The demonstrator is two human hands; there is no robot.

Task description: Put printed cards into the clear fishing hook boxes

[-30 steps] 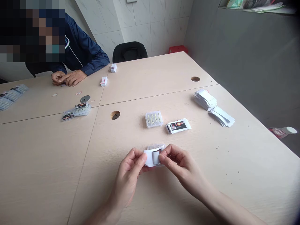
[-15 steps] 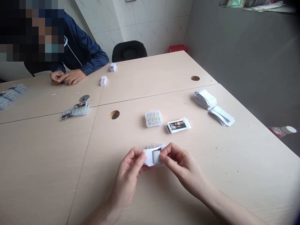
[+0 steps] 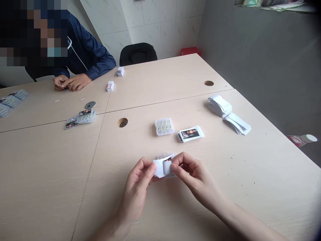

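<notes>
A white paper label card (image 3: 158, 168) with a dark printed face is pinched at its left end by my left hand (image 3: 139, 182). My right hand (image 3: 192, 172) grips its other end, which is bent over so that a bit of the print shows. Both hands are closed on the card. Partly hidden beneath it, a clear plastic box (image 3: 163, 156) lies on the table. Farther off stands another clear box (image 3: 164, 126) with gold-coloured metal pieces in compartments. To its right rests a small stack of printed cards (image 3: 191, 134), black face up.
Piles of white cards (image 3: 219, 106) lie at the right. Several clear boxes with labels (image 3: 86, 116) are stacked at the left, near a round cable hole (image 3: 122, 123). Across the table (image 3: 155, 90) a person in a blue jacket (image 3: 92, 57) works with both hands. A bottle (image 3: 302, 140) is past the right edge.
The card's bent end has shifted very slightly between my fingers. Both hands keep nearly the same place and grip.
</notes>
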